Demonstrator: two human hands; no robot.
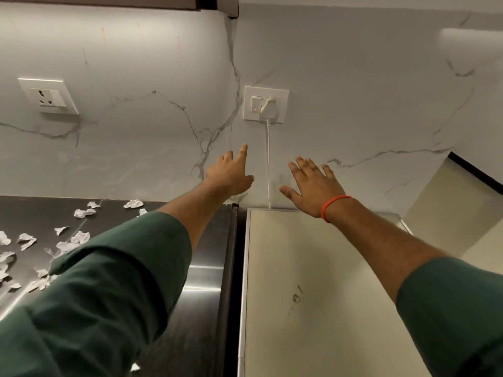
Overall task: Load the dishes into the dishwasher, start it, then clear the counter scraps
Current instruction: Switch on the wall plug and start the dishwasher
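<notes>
Item: crumpled white paper scraps (pixel 65 244), left on dark steel surface (pixel 201 281). Left hand (pixel 231 175), forefinger pointing, nothing in grip. White wall switch (pixel 255 105), lit red; press squarely. Right hand (pixel 313 183), grip spread, idle.

White crumpled paper scraps (pixel 40 248) — scattered across the steel counter (pixel 201 281).

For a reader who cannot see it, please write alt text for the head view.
A person's left hand points an index finger up toward a wall switch showing a red light, beside a white plug and its cord. The right hand, fingers spread, hangs above a pale appliance top. Crumpled paper scraps litter the steel counter at left.
</notes>
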